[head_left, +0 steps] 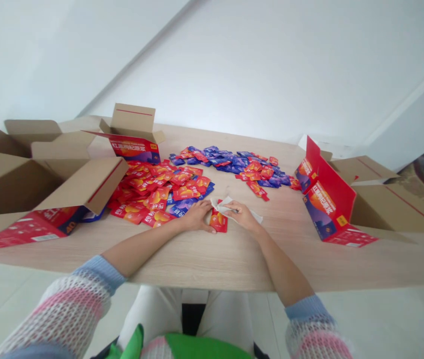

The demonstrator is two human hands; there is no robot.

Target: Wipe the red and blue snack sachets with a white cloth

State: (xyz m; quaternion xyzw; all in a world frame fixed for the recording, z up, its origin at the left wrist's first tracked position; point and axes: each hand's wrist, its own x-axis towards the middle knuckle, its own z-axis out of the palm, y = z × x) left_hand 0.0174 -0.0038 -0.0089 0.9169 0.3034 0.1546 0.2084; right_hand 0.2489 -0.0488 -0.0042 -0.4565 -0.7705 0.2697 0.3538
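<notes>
A red sachet point(218, 222) with an orange fruit print lies flat on the table in front of me. My left hand point(198, 217) holds it down at its left side, thumb near the bottom edge and fingers near the top. In my right hand point(241, 214) is a bunched white tissue point(257, 218), closed between the fingers and resting on the sachet's upper part. The tissue covers the sachet's top end. Just left of my left hand spreads a heap of larger red and blue sachets point(155, 197).
Smaller red and purple sachets point(230, 162) form a pile farther back. Open cardboard boxes stand at left point(53, 219), back left point(133, 144) and right point(322, 212), flaps spread outward. The wooden table point(212, 269) ends near my lap; a white wall point(257, 75) rises behind it.
</notes>
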